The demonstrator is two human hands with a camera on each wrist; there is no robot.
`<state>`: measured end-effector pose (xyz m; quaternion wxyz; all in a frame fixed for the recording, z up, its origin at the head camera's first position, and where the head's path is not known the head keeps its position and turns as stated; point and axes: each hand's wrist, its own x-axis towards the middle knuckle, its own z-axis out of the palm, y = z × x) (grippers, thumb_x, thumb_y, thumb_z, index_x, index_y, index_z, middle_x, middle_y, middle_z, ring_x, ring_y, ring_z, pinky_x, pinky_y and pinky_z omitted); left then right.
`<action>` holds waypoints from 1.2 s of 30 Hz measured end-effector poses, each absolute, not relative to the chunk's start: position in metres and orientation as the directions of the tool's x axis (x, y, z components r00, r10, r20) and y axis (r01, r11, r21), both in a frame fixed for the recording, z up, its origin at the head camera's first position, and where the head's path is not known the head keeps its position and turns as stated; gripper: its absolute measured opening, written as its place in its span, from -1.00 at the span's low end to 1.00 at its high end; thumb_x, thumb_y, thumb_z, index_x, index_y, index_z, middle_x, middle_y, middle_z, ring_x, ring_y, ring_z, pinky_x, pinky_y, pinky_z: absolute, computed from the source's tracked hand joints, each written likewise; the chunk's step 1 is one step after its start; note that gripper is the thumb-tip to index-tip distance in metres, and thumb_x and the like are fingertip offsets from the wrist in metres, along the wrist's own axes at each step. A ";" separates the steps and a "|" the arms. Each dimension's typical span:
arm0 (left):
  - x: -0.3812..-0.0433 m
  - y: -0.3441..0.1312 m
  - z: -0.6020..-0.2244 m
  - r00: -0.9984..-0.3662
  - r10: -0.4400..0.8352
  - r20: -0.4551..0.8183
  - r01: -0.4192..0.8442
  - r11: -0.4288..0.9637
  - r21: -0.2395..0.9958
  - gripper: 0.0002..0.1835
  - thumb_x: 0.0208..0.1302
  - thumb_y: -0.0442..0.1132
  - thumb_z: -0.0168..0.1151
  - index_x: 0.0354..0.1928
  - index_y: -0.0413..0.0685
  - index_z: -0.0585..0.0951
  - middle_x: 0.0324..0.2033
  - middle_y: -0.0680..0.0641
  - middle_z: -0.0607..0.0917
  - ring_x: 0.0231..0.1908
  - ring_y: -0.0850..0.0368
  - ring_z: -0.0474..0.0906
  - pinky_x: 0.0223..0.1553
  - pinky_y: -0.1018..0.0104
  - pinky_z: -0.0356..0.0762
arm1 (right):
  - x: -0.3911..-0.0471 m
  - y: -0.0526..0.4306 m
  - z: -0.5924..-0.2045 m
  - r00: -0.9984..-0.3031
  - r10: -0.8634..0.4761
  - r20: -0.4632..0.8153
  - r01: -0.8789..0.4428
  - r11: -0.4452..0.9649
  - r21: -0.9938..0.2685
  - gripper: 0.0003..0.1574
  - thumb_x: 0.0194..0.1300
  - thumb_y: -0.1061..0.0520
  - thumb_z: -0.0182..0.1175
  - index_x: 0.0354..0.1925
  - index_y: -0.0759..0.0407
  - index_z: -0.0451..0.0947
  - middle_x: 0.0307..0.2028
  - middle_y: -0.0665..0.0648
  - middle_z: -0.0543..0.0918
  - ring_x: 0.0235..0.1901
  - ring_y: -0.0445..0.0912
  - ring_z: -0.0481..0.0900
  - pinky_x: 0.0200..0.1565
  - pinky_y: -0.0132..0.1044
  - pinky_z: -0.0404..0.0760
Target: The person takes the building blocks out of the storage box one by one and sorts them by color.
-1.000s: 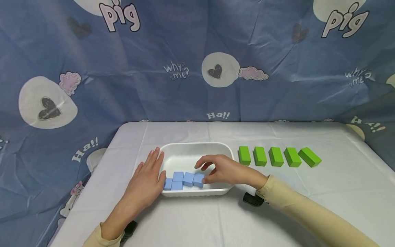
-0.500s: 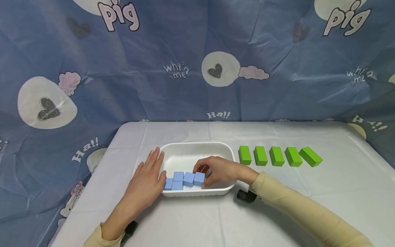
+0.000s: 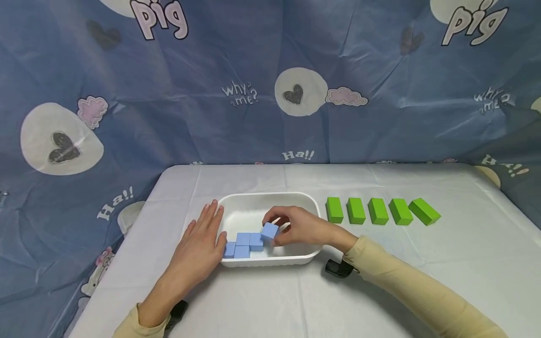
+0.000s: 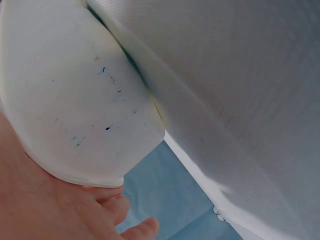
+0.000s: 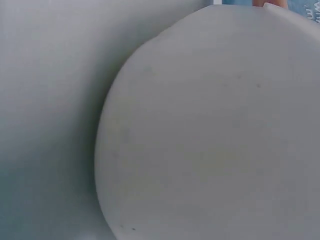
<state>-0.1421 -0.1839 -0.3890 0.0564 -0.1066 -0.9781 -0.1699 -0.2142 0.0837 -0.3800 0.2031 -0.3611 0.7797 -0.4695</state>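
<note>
Only the head view shows the right hand pinching a blue block, green blocks rightward; the tray, touching the straight-fingered left hand, screens wrist views.

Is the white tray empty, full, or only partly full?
Partly full: four blue blocks lie in the white tray, with bare space behind them; the right hand holds another block.

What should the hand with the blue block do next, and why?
Maybe lift the blue block straight up, clear of the white tray: the right hand has it in its grip, tilted, close beside the other blue blocks, which it might bump.
</note>
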 end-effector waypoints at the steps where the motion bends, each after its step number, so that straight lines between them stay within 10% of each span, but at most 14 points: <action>1: -0.142 -0.184 -0.389 -0.971 0.189 0.147 0.228 0.919 0.320 -0.33 0.46 -0.12 -0.07 0.51 -0.25 0.11 0.52 -0.18 0.01 0.50 -0.10 -0.15 0.38 -0.22 -0.09 | -0.214 0.084 -0.380 -0.662 -0.749 0.038 -0.376 0.287 -0.881 -0.51 0.12 0.27 0.42 0.03 0.08 0.54 -0.01 -0.05 0.59 -0.02 -0.10 0.61 -0.03 -0.27 0.62; 15: -0.142 -0.182 -0.389 -0.969 0.194 0.154 0.235 0.914 0.331 -0.33 0.46 -0.12 -0.06 0.51 -0.25 0.12 0.52 -0.19 0.01 0.50 -0.10 -0.15 0.37 -0.23 -0.08 | -0.193 0.089 -0.363 -0.739 -0.655 0.154 -0.361 0.192 -0.912 -0.46 0.11 0.33 0.42 0.08 0.21 0.53 0.04 0.06 0.57 -0.12 0.04 0.62 0.03 -0.12 0.58; 36: -0.141 -0.185 -0.387 -0.967 0.202 0.156 0.244 0.912 0.330 -0.34 0.46 -0.13 -0.08 0.50 -0.27 0.12 0.52 -0.20 0.00 0.50 -0.11 -0.15 0.36 -0.25 -0.08 | -0.180 0.168 -0.345 -0.801 -0.557 0.221 -0.430 0.277 -0.859 -0.46 0.19 0.15 0.43 0.12 -0.13 0.54 -0.01 -0.01 0.60 -0.10 0.07 0.61 0.00 -0.17 0.59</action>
